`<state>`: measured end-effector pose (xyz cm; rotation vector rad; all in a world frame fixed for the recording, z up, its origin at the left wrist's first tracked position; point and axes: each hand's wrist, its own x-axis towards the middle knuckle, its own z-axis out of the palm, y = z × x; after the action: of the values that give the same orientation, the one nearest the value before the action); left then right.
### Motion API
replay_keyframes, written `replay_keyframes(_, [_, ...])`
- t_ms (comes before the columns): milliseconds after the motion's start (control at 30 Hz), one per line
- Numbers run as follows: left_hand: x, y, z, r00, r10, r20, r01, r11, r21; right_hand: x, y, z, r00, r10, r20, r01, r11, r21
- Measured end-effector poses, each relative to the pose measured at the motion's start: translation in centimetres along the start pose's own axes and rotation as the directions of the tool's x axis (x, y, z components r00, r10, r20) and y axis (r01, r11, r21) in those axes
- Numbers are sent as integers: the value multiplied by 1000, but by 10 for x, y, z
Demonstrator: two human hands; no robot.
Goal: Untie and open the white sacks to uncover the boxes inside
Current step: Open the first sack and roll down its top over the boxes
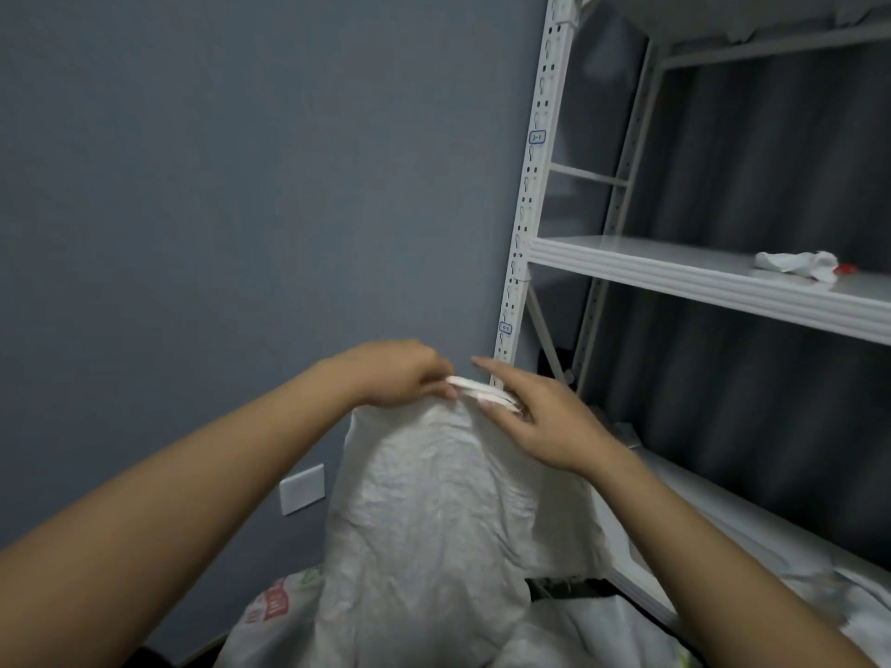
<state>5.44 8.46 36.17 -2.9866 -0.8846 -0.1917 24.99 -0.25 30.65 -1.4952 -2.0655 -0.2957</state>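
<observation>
Sack [434, 513] first: the white woven one stands upright right in front of you, its long axis running from the floor up to the gathered neck at your hands, with the top leaning slightly away toward the wall. Its fabric is crinkled and matte, bulging wide through the middle and tapering to the neck. You have it set in the corner between the blue-grey wall [241, 185] and the shelving rack [699, 277].

That wall is flat and plain, with a white rectangular wall plate [302, 488] low down, just left of the sack. The rack on your right is white metal, its perforated upright [530, 209] rising just behind your hands; a smooth ribbed-edged shelf board crosses at mid height, and a crumpled white cloth or bag with a bit of red [798, 266] lies on it. Dark corrugated sheeting shows behind the shelves.

More white sacking lies low around the standing sack: one piece with red and green print [275, 605] at the lower left, and another spread at the lower right [627, 634].

Your left hand [400, 376] pinches the sack's neck, fingers curled round one end of a flat white strip [482, 390] that runs across the top. Your right hand [545, 421] meets the strip's other end with fingers mostly extended; whether it pinches the strip, you cannot tell from here.
</observation>
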Motion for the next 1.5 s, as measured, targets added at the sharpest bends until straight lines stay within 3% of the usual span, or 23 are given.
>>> replay_keyframes(33, [-2,-4,0,998,-16,-67,20,998,52,1,2,1,991,91,99,-114,962,247])
replay_keyframes(100, [-6,-10,3,994,-68,-91,73,996,52,-1,2,5,985,129,113,-163,906,390])
replay_keyframes(167, [-10,-4,5,994,-90,57,93,994,-56,-4,-5,12,996,87,11,-88,989,122])
replay_keyframes(233, [-9,3,11,986,-30,165,59,983,-176,-9,-9,20,989,-85,-122,67,987,-148])
replay_keyframes(300, [-8,0,14,997,34,73,-25,993,-115,-9,-7,16,995,-90,-46,84,989,-125])
replay_keyframes(367, [-13,-8,13,998,40,-57,-35,995,98,-10,-2,12,1000,-19,21,18,997,71])
replay_keyframes(433, [-18,-11,15,999,3,-32,3,983,186,-12,-1,15,1000,-1,-6,2,999,39])
replay_keyframes(533, [-18,3,20,989,-62,136,62,998,-2,-14,-8,27,984,-146,-102,115,958,-261])
replay_keyframes(600, [-16,1,23,999,0,46,0,1000,-11,-12,-17,27,992,-107,-72,93,980,-175])
replay_keyframes(700, [-23,-11,21,994,-30,-106,50,981,189,-11,-6,22,999,-28,33,30,998,-63])
replay_keyframes(733, [-25,-15,23,995,-66,-73,77,982,173,-12,-6,25,998,-45,37,49,992,-117])
replay_keyframes(833, [-27,-11,29,992,-93,81,100,990,-96,-12,-11,36,980,-187,-69,152,927,-343])
replay_keyframes(900, [-26,-12,30,999,-23,-29,23,1000,-21,-10,-20,39,986,-141,-90,115,963,-245])
replay_keyframes(1000, [-30,-17,32,978,-13,-207,62,971,230,-6,-10,30,997,71,26,-74,979,192])
replay_keyframes(1033, [-31,-17,34,980,-25,-200,77,964,256,-8,-8,30,998,48,46,-56,980,191])
replay_keyframes(1133, [-31,-17,44,995,-66,-71,79,975,207,-12,-3,46,991,-130,9,130,975,-183])
replay_keyframes(1167, [-30,-18,45,996,-50,-69,67,962,266,-15,-4,48,986,-163,-21,154,962,-225])
replay_keyframes(1233, [-32,-22,46,994,-14,-112,62,901,430,-14,-14,45,994,-104,-25,103,994,-46])
replay_keyframes(1300, [-36,-22,49,988,37,-151,44,865,500,-11,-22,43,991,52,120,-81,965,251])
replay_keyframes(1367, [-37,-20,57,944,173,-281,-8,864,503,-4,-26,47,954,159,255,-264,851,453])
replay_keyframes(1433, [-37,-28,69,873,216,-437,-26,916,400,-1,-32,57,971,141,195,-211,888,409])
replay_keyframes(1467, [-37,-35,78,846,173,-504,3,945,328,-2,-31,63,980,152,128,-189,911,368])
replay_keyframes(1500, [-41,-37,87,841,38,-540,85,976,201,-5,-29,67,983,176,60,-186,924,333])
